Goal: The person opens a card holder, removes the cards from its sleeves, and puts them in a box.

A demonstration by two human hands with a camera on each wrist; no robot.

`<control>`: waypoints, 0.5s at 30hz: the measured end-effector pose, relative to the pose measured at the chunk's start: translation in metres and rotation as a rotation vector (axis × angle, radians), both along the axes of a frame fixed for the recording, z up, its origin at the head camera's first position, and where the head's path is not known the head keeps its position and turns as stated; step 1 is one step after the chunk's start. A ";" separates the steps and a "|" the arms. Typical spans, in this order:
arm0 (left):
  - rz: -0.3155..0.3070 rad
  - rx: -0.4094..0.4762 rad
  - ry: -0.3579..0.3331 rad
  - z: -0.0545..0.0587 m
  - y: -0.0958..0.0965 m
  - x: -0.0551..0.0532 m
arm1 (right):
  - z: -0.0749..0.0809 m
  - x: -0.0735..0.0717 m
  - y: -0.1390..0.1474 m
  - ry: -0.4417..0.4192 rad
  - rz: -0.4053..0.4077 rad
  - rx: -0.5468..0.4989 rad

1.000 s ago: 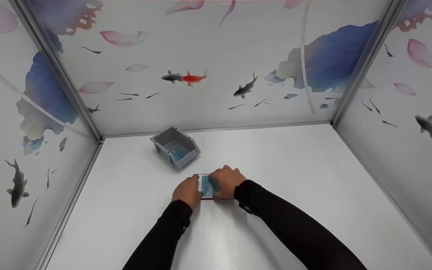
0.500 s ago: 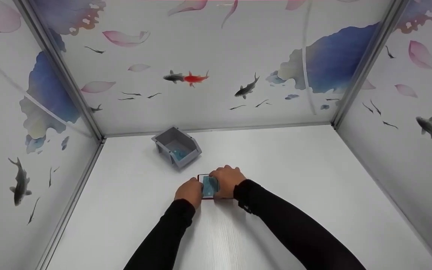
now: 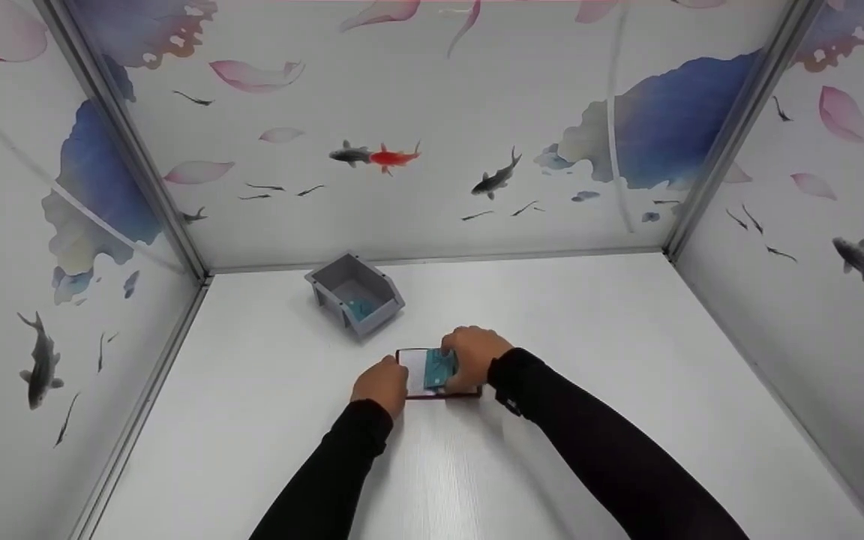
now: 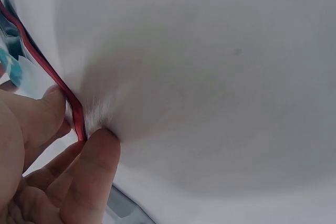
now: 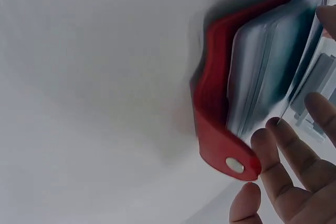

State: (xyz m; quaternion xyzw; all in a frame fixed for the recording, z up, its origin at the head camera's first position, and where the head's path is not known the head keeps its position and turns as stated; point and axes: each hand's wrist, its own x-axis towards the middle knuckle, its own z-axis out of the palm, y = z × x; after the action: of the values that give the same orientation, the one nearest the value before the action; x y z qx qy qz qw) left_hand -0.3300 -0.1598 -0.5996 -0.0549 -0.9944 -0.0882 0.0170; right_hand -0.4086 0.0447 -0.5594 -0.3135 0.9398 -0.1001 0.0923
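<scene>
A red card holder with clear card sleeves lies opened out on the white table, its snap flap sticking out in the right wrist view. My left hand pinches the holder's left end between thumb and fingers; the left wrist view shows the red edge between them. My right hand holds a sleeve with a teal card by thumb and fingers, raised off the white page on the left. Part of the holder's right half is hidden beneath that hand.
A grey plastic bin stands behind the holder, a little to the left, with a teal item inside. White panels printed with fish and petals, such as the back wall, enclose the table on three sides.
My right hand has shifted to the right with the teal card sleeve, baring more of the white page and the holder's lower right edge. The left hand stays at the left end.
</scene>
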 end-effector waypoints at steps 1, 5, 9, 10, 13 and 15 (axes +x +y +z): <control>-0.001 -0.004 -0.001 0.001 0.000 0.000 | 0.003 -0.001 0.003 -0.003 -0.004 -0.009; -0.004 -0.012 -0.015 0.002 -0.001 0.000 | 0.013 -0.004 0.011 -0.026 -0.058 -0.058; 0.010 -0.026 -0.022 0.000 0.001 -0.002 | 0.018 -0.009 0.010 -0.026 -0.110 -0.098; 0.014 -0.026 -0.018 0.000 0.002 -0.002 | 0.019 -0.010 0.009 -0.014 -0.111 -0.107; 0.014 -0.020 -0.006 -0.002 0.006 -0.003 | 0.025 -0.016 0.002 0.052 -0.092 -0.133; -0.008 -0.016 0.008 -0.001 0.009 -0.002 | 0.028 -0.021 -0.005 0.122 -0.078 -0.154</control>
State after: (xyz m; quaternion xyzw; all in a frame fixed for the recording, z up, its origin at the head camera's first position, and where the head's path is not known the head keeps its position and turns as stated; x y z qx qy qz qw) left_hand -0.3320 -0.1504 -0.6009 -0.0593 -0.9948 -0.0802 0.0204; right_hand -0.4296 0.0401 -0.5311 -0.2885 0.9446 -0.1564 0.0064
